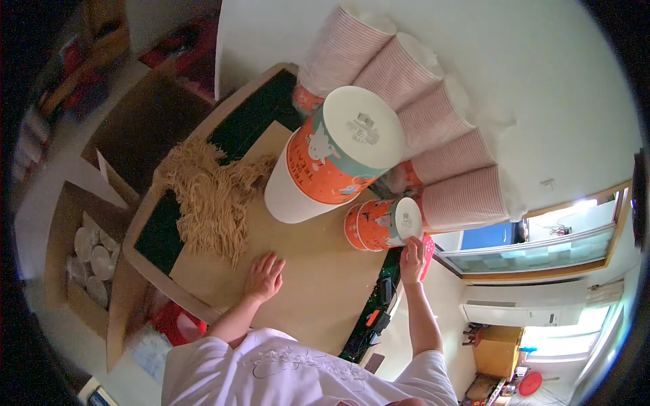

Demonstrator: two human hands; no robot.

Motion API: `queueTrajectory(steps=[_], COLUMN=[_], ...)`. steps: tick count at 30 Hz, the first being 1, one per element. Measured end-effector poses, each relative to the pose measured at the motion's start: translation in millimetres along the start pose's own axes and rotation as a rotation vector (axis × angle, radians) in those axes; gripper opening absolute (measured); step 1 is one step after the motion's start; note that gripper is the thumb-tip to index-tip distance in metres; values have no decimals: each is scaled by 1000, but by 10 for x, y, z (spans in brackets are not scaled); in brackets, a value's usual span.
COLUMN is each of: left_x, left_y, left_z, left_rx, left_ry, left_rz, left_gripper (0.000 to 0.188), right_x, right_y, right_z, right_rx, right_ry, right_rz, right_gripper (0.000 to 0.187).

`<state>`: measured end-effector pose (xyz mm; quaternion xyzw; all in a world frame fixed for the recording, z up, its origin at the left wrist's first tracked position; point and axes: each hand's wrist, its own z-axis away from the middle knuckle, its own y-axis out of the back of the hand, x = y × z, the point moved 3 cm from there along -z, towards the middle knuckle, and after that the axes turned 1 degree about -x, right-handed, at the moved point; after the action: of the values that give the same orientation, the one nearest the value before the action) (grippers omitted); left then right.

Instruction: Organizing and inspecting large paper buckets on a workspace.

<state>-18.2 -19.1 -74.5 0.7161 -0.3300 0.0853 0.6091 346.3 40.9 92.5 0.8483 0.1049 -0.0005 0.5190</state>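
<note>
My left hand [265, 276] rests on a brown cardboard sheet [305, 298], its fingers stretched out and nothing in them. My right hand [412, 260] is at a small orange paper bucket [387, 223], fingertips closed against the edge of its pale base; part of the grip is hidden. That bucket seems stacked with another like it, bottom up. Beside it stands a much larger bottom-up paper bucket [325, 159], orange and green with a printed pattern, over a white one. To the left lies a bundle of beige stringy fringe [213, 196].
Several tall stacks of paper cups [450, 172] in clear wrap stand along the wall behind. An open carton [61, 243] holding round white items sits at lower left. Small black objects [386, 291] line the table's right edge, near a red item [428, 256].
</note>
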Motion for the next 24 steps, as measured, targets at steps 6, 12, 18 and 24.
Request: queueTrajectory(steps=[6,12,18,24], left_x=[-7,4,7,34], left_y=[-8,8,21,62], left_z=[-26,-27,-29,-59], left_rx=[-19,-6,11,-4], left_ry=[-14,-26,-32,-30], left_rz=[-40,-60,-47,-47], left_gripper=[45,45,44,44], right_x=[-13,16,-19,17], right_y=[-39,-111,-170,-223], right_z=[0,25,73,96], right_rx=[-4,-2,-65,-58], right_ry=[33,66,4,42], right_rz=[5,33,13,2], right_gripper=[33,31,34,35])
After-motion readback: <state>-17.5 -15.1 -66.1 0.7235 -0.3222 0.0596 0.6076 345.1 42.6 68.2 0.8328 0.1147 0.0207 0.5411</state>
